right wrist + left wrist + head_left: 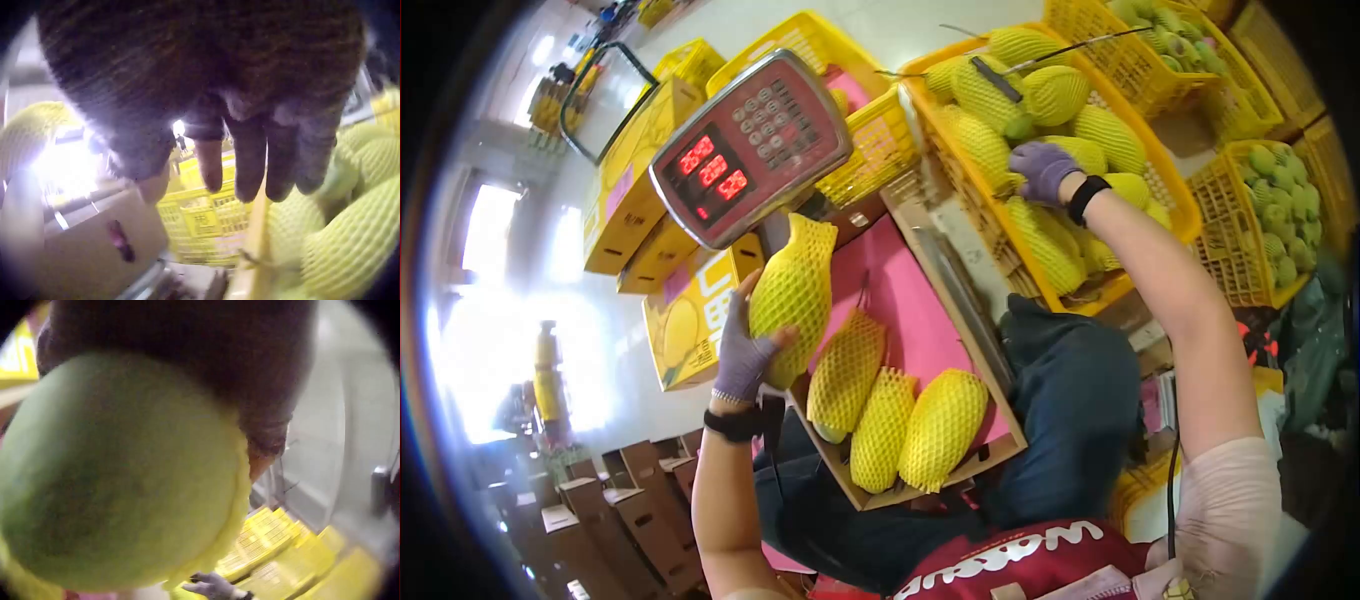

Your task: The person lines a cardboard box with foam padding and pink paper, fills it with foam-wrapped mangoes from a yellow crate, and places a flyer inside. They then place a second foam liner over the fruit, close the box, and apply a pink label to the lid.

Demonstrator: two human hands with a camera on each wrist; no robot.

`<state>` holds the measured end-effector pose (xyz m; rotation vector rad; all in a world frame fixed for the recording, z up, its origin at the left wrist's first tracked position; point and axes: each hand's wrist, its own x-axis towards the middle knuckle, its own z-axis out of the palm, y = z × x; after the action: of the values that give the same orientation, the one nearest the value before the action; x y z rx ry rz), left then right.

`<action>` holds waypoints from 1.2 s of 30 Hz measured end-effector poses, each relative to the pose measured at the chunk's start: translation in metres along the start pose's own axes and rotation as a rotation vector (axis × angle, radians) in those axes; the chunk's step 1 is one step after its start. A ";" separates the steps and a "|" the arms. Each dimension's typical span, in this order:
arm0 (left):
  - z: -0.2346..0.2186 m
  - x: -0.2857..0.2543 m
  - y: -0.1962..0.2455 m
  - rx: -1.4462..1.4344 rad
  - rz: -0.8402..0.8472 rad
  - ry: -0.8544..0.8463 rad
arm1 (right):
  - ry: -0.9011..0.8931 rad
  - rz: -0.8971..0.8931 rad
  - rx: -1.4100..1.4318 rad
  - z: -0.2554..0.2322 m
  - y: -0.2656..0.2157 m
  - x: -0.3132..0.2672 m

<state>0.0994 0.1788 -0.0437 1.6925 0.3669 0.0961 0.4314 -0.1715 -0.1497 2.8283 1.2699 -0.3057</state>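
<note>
My left hand (745, 350), in a purple-grey glove with bare fingertips, grips a large mango (798, 290) in a yellow foam net. The mango's bare green end (119, 475) fills much of the left wrist view. Below it, three netted mangoes (883, 428) lie in an open cardboard box (1000, 415) with a pink lining (905, 290). My right hand (1043, 172), gloved alike, is over a yellow crate (1190, 215) of netted mangoes (1055, 95). In the right wrist view its fingers (249, 162) extend downward, with nothing held between them.
A scale display (750, 145) with red digits stands beyond the box. Yellow cartons (685, 320) are stacked at the left. More crates at the right hold green mangoes (1278, 215). A dark stick-like tool (997, 78) lies across the netted mangoes. Brown cardboard (645, 500) stands at lower left.
</note>
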 end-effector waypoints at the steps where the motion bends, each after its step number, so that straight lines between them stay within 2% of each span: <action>1: -0.008 0.011 -0.016 0.102 0.014 0.006 | -0.134 0.104 -0.087 0.000 -0.004 0.003; 3: -0.015 0.022 -0.036 0.282 0.004 0.005 | -0.036 0.087 -0.197 0.022 0.001 0.006; 4: -0.010 0.021 -0.035 0.283 -0.004 0.005 | -0.042 0.084 -0.193 0.022 -0.006 0.008; 6: 0.011 0.020 -0.025 1.014 0.025 0.135 | -0.159 0.175 -0.303 0.007 -0.030 0.007; 7: 0.020 0.020 -0.020 0.998 0.031 0.126 | -0.184 0.167 -0.301 0.007 -0.039 0.008; 9: 0.042 0.021 -0.017 1.262 -0.139 0.112 | -0.165 0.136 -0.298 0.016 -0.040 0.008; 11: 0.046 0.023 -0.029 1.364 -0.249 0.001 | -0.136 0.148 -0.293 0.018 -0.035 0.009; 14: 0.040 0.021 -0.043 1.398 -0.216 0.020 | -0.145 0.122 -0.307 0.024 -0.031 0.007; 16: 0.032 0.021 -0.042 1.248 -0.214 -0.071 | -0.134 0.108 -0.341 0.026 -0.025 0.005; 17: 0.031 0.020 -0.036 1.249 -0.198 -0.069 | -0.097 0.116 -0.277 0.024 -0.021 0.005; 19: 0.028 0.005 -0.014 1.270 -0.052 -0.090 | -0.068 0.126 -0.214 0.022 -0.012 -0.002; 20: 0.034 -0.004 0.004 1.187 0.052 -0.044 | 0.128 0.142 -0.184 0.022 -0.002 -0.009; 21: 0.034 -0.014 0.008 1.182 0.049 -0.038 | 0.328 0.149 -0.154 0.022 0.007 -0.017; 22: 0.032 -0.024 0.010 0.966 0.063 -0.050 | 0.622 0.095 -0.030 0.004 0.017 -0.032; 23: 0.033 -0.034 0.015 0.750 0.079 -0.064 | 0.783 0.186 0.315 0.007 0.042 -0.035; 24: 0.046 -0.044 0.028 0.592 -0.073 -0.079 | 0.788 0.368 0.874 -0.018 0.052 -0.053; 25: 0.058 -0.050 0.030 0.326 -0.134 -0.055 | 0.874 0.363 1.276 -0.056 0.039 -0.076; 26: 0.069 -0.052 0.028 0.172 -0.120 -0.105 | 0.994 0.296 1.516 -0.076 0.028 -0.092; 27: 0.082 -0.052 0.025 0.020 -0.105 -0.151 | 0.975 0.153 1.763 -0.088 0.014 -0.108; 29: 0.112 -0.050 0.024 -0.207 -0.091 -0.201 | 0.784 -0.003 1.989 -0.104 -0.013 -0.131; 31: 0.141 -0.048 0.020 -0.484 -0.149 -0.262 | 0.568 -0.055 2.078 -0.115 -0.054 -0.142; 32: 0.156 -0.048 0.011 -0.676 -0.171 -0.306 | 0.380 -0.226 2.234 -0.114 -0.070 -0.140; 33: 0.166 -0.048 0.006 -0.870 -0.195 -0.357 | 0.258 -0.103 2.278 -0.120 -0.094 -0.144; 34: 0.168 -0.059 0.005 -1.057 -0.365 -0.364 | 0.170 -0.142 2.205 -0.111 -0.109 -0.137; 35: 0.170 -0.074 0.005 -1.237 -0.549 -0.380 | 0.162 -0.225 2.074 -0.108 -0.127 -0.134; 36: 0.168 -0.086 0.008 -1.153 -0.510 -0.534 | 0.029 -0.365 2.178 -0.099 -0.139 -0.129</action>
<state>0.0647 -0.0067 -0.0503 0.4159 0.2403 -0.4424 0.2609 -0.1638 -0.0204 3.1224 1.9990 -3.4144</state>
